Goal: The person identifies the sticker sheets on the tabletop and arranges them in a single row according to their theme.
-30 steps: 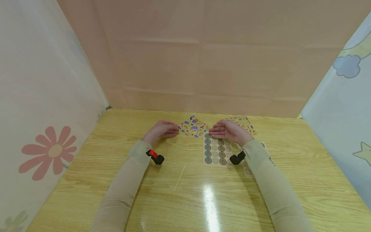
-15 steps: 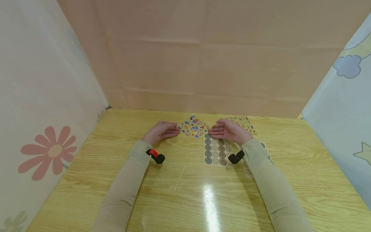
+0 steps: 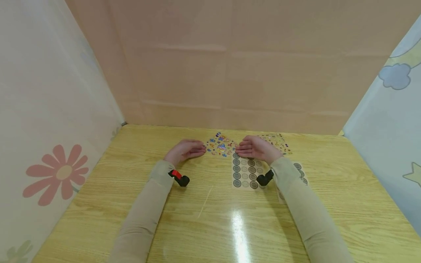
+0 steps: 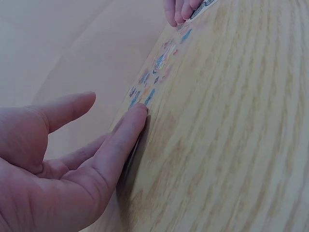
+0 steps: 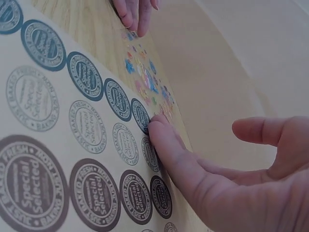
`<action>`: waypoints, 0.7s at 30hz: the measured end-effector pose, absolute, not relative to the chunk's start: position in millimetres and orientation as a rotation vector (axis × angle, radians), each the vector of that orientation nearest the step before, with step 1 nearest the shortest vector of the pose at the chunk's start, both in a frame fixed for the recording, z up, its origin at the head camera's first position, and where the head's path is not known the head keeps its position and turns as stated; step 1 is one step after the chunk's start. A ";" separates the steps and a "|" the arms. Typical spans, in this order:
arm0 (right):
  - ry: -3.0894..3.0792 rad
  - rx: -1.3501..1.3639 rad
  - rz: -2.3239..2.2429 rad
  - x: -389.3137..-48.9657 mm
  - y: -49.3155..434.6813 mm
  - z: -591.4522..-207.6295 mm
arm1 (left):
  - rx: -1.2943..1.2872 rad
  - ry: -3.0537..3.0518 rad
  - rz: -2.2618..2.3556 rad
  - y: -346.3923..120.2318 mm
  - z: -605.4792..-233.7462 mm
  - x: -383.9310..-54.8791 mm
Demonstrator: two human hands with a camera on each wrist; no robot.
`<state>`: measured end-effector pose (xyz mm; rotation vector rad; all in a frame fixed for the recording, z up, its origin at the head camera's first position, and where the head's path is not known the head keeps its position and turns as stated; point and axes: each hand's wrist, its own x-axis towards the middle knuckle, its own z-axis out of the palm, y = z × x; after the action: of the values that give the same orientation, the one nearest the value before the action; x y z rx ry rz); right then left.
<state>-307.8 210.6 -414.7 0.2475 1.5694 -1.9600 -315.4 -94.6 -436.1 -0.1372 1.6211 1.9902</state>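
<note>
A transparent sheet of small colourful stickers (image 3: 222,147) lies flat on the table between the two hands. At its left edge is my left hand (image 3: 186,150), fingers extended and fingertips right at the sheet. My right hand (image 3: 255,148) reaches in from the other side, its fingers straight and held together, fingertips at the sheet's right edge. Its fingers (image 5: 174,150) also overlap the top of a sheet of round "Special Selected" stickers (image 5: 88,188). In both wrist views the thumbs stand apart from the fingers and neither hand grips anything.
Behind the right hand lies another sheet of small stickers (image 3: 279,142). A second sheet of round stickers (image 3: 298,168) is partly hidden under the right sleeve (image 3: 296,190). A brown paper backdrop (image 3: 227,87) rises at the table's far edge, with patterned walls on both sides.
Both hands have edged slightly toward each other, the right wrist shifting a little left. The sticker sheet between them keeps nearly the same place.
</note>
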 end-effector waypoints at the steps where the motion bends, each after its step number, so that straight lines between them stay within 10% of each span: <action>1: 1.580 0.260 -1.960 -307.6 210.3 -414.6 | -0.141 1.614 1.995 -94.1 -436.6 -315.5; 21: 1.710 0.213 -1.881 -306.9 203.1 -411.8 | -0.109 1.612 2.011 -95.4 -438.6 -314.4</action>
<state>-306.9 203.1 -411.8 0.2129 1.7103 -1.8814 -314.4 -95.4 -438.6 -0.1086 1.6117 2.0105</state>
